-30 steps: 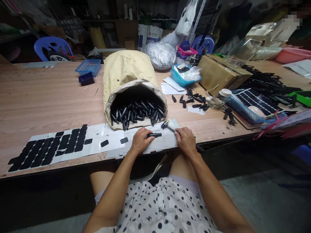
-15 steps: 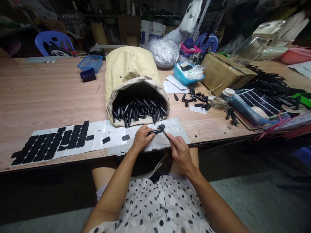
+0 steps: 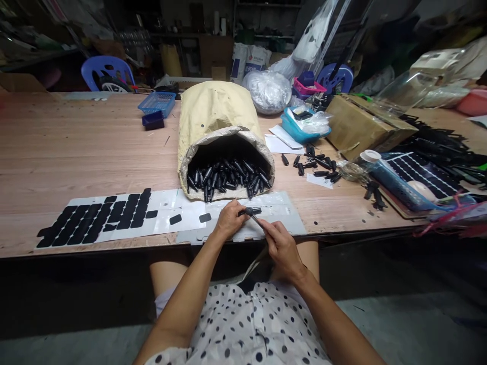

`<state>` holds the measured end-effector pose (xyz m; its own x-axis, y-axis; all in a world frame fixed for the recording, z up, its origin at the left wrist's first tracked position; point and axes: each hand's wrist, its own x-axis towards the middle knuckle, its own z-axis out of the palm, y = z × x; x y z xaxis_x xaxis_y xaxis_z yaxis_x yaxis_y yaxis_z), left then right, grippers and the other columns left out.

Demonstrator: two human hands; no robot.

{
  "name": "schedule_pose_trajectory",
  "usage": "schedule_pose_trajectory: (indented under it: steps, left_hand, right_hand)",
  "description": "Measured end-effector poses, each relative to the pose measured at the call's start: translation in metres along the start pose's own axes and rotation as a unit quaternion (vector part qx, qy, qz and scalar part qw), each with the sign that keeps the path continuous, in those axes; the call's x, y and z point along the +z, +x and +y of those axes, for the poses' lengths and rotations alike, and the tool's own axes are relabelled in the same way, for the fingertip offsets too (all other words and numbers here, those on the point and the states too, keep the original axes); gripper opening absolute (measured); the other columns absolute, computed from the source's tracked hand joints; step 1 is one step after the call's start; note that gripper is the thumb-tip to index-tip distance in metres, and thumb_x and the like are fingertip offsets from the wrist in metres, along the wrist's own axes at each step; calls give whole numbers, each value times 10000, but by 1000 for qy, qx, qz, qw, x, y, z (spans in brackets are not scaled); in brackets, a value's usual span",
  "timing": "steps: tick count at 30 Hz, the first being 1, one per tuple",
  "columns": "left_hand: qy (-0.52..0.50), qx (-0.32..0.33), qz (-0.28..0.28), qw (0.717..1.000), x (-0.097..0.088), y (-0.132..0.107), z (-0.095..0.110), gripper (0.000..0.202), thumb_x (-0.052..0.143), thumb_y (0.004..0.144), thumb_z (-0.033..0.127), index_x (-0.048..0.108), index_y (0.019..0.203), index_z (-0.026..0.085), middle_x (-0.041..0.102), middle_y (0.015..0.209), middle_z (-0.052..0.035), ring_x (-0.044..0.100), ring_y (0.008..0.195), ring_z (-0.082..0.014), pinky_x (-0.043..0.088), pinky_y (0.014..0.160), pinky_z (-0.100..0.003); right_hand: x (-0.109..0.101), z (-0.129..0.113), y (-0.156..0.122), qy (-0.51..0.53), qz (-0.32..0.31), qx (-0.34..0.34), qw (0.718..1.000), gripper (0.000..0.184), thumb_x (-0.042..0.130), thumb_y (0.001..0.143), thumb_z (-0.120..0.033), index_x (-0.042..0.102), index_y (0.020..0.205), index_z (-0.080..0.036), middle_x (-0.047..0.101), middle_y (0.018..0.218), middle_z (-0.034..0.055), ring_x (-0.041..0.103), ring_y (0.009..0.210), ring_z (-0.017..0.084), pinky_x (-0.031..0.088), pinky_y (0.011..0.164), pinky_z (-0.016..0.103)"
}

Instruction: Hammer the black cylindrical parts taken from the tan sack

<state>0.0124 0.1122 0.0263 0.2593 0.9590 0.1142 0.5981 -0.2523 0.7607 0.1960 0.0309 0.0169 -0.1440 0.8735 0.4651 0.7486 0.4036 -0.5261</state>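
Note:
My left hand pinches one end of a small elongated black piece over a pale grey board. Closed around a thin dark stick-like tool, my right hand brings its tip against the black piece; the tool's exact kind is too small to tell. Just beyond the hands, a yellow paper sack lies on its side, mouth toward me, with many similar black pieces inside. To the left, a white sheet carries rows of rounded black pads, two of them standing apart.
Loose black pieces lie right of the sack, near a cardboard box and a turquoise basket. A blue tray stands at the right. Behind left are a blue basket and a small navy box.
The tool's tip, which had a dark round pad on it above the black piece, is now against that piece. The black piece has turned more level. The whole view has shifted slightly.

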Motion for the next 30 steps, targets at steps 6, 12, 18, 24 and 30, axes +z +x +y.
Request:
schedule_pose_trajectory:
  steps: [6, 12, 18, 24, 30]
  left_hand:
    - [20, -13, 14, 1000, 5, -2, 2, 168, 766, 768, 225, 760, 936, 225, 605, 865, -4, 600, 864, -178, 502, 844, -310]
    - [61, -5, 0, 998, 9, 4, 0, 109, 743, 806, 270, 738, 904, 222, 614, 880, -20, 609, 937, -210, 502, 871, -334]
    - [10, 117, -6, 993, 6, -26, 12, 228, 541, 965, 364, 685, 1033, 200, 683, 935, -52, 639, 892, -190, 500, 841, -302]
    - [8, 169, -218, 961, 23, -116, -3, 328, 440, 998, 443, 670, 1080, 223, 743, 929, -47, 689, 866, -187, 490, 834, -288]
    - [60, -207, -97, 972, 47, -109, -58, 215, 603, 897, 329, 710, 1052, 225, 751, 1029, -45, 698, 966, -249, 534, 833, -334]
  right_hand:
    - [-15, 35, 13, -104, 63, 40, 992, 343, 448, 978, -252, 696, 1215, -264, 623, 895, 48, 613, 819, 177, 482, 707, 273]
    - [-25, 82, 36, -231, 47, 57, 970, 262, 545, 895, -190, 757, 1042, -240, 560, 785, 37, 488, 733, 167, 348, 641, 270]
    - [-11, 86, 35, -248, 92, 62, 962, 253, 522, 907, -202, 749, 1014, -236, 529, 805, 47, 432, 756, 184, 282, 649, 292]
    - [-9, 80, 35, -248, 107, 73, 960, 253, 521, 895, -191, 746, 1004, -224, 530, 803, 54, 400, 747, 182, 248, 633, 301]
    - [-10, 80, 36, -254, 102, 75, 959, 244, 531, 890, -199, 740, 1015, -217, 530, 802, 54, 384, 742, 180, 227, 630, 301]
